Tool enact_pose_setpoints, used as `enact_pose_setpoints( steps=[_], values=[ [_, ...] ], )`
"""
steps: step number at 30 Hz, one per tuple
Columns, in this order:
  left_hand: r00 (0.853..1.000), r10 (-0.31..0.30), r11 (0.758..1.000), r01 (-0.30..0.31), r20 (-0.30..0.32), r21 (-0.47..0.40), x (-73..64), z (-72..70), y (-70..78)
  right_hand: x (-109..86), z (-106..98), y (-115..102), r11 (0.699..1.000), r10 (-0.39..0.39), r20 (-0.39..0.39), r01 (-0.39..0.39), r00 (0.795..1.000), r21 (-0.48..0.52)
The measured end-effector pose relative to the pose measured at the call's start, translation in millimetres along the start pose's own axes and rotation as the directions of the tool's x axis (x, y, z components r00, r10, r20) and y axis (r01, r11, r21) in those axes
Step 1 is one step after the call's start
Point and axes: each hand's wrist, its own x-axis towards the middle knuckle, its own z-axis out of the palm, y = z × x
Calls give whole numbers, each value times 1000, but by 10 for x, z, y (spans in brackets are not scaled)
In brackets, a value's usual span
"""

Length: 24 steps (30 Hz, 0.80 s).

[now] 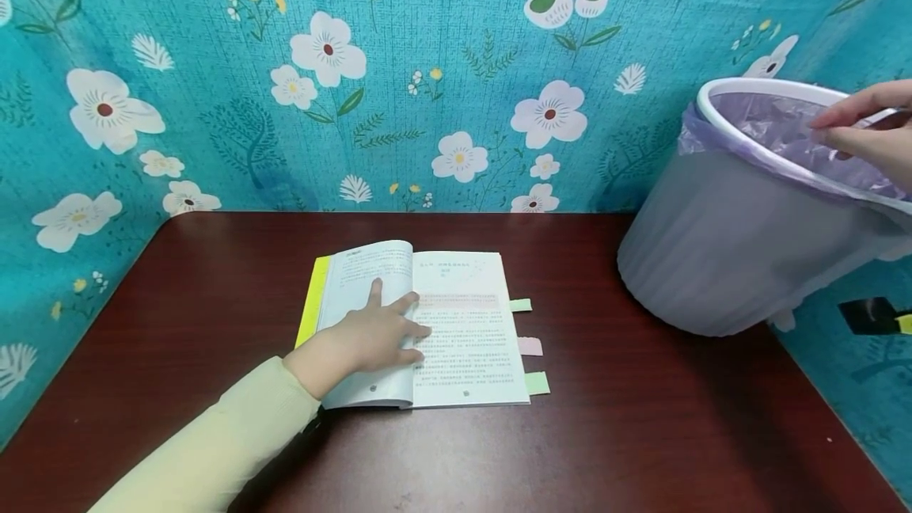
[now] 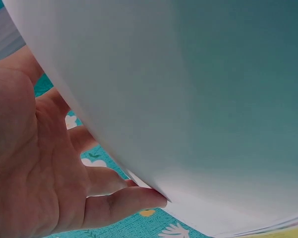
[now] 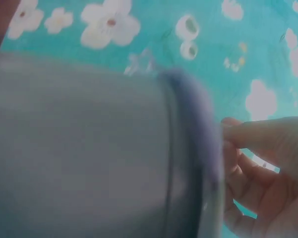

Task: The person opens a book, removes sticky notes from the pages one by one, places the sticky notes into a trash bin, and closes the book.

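An open book [image 1: 463, 362] lies on the dark table, its pages printed with text. My left hand [image 1: 374, 335] rests on the left page with the fingers spread. In the left wrist view a bulging white page [image 2: 119, 84] fills most of the picture, and the fingertips of the left hand [image 2: 44, 158] meet its edge. At the right, my right hand [image 1: 872, 133] hovers over the opening of a grey bin [image 1: 720, 228]. Its thumb and forefinger come close together, and nothing shows between them. The right wrist view has this hand [image 3: 268, 168] beside the blurred bin rim [image 3: 201, 119].
A pale purple bag [image 1: 777, 113] lines the bin. Green and pink paper tabs [image 1: 530, 347] stick out from the book's right edge. Flowered turquoise cloth [image 1: 456, 85] hangs behind the dark table [image 1: 584, 434]. A black and yellow object [image 1: 871, 315] appears at the right edge.
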Motion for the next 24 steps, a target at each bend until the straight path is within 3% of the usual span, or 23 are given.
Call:
enact_pose_setpoints(
  steps=[6,11,17,24],
  values=[
    [1000,-7,1000,7,2,-1,1,-5,0,-141,146,-356,993,-87,-44,90,995,71],
    [1000,-11,1000,11,4,-6,-7,-6,-9,-241,266,-506,987,-159,-44,159,986,17],
    [1000,-9,1000,9,1,-3,-3,2,-31,-342,467,-677,972,-230,15,231,973,-51],
    [1000,-10,1000,10,17,11,16,-3,-35,-481,843,-711,948,-303,63,295,951,119]
  ],
)
